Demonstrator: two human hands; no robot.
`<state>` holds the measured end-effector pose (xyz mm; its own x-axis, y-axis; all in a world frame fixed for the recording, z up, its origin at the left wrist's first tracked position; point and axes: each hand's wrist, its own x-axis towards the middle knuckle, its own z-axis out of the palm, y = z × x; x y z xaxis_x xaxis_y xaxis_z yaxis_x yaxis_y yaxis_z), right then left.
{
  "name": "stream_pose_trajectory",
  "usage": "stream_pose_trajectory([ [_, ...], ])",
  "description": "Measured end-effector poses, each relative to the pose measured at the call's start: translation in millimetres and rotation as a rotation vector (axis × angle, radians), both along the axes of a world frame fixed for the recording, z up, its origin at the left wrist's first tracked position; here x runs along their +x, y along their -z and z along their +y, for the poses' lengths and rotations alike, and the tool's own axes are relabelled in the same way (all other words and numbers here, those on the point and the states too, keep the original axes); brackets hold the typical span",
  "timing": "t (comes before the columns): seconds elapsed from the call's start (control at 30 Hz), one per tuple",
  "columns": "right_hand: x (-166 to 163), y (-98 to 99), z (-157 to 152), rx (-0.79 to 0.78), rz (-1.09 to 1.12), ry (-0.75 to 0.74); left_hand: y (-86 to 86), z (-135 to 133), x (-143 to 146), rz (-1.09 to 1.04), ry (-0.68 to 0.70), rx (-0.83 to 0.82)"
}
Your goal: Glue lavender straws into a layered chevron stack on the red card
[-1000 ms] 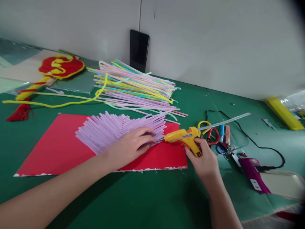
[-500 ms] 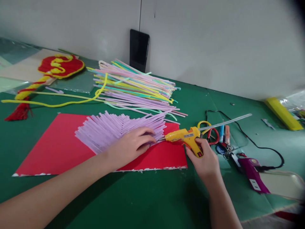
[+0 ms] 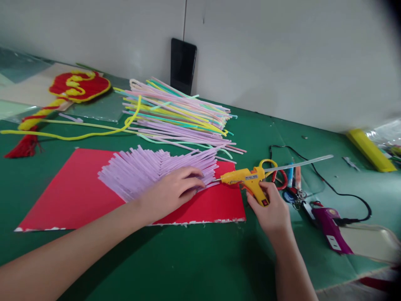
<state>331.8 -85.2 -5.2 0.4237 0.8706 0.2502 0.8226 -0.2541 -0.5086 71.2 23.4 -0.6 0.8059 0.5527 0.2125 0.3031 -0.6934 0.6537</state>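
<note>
at the far left corner of the green desk (image 3: 200, 259) lies a red and yellow ornament (image 3: 78, 85) with a tassel. a long yellow pipe cleaner (image 3: 78, 136) trails from beside it toward the middle. nearer you, a red card (image 3: 72, 196) lies flat, and on it sits a fan of lilac straws (image 3: 140, 167) set side by side.

your left hand (image 3: 171, 193) lies palm down on the right part of that fan, fingers loosely spread and pressing the straws to the card; it grips nothing. behind it, toward the far edge, is a loose heap of pastel straws (image 3: 178, 115), and a black phone (image 3: 183, 65) leans on the wall.

just right of the fan, your right hand (image 3: 272, 213) is closed round the handle of a yellow glue gun (image 3: 247, 180). its nozzle is low over the card, all but touching the straw tips, and a clear glue stick (image 3: 300, 162) juts from its back.

the lilac straws look light, thin-walled and slick, easy to crush or skid, so flat fingertip pressure across several at once seems safest. the gun looks light and rigid; the handle is the place to hold it, as the nozzle is likely hot.

right of the gun lie scissors (image 3: 275, 171), a black cable (image 3: 326, 182) and a purple device (image 3: 332, 228), with a yellow box (image 3: 371, 150) toward the far right corner.
</note>
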Motion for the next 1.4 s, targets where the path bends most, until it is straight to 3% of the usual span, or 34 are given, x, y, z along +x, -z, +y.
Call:
stream_pose_trajectory([
  [1.4, -4.5, -1.3, 0.3, -0.028, -0.007, -0.017, -1.6, 0.3, 1.0, -0.006, 0.006, 0.007],
])
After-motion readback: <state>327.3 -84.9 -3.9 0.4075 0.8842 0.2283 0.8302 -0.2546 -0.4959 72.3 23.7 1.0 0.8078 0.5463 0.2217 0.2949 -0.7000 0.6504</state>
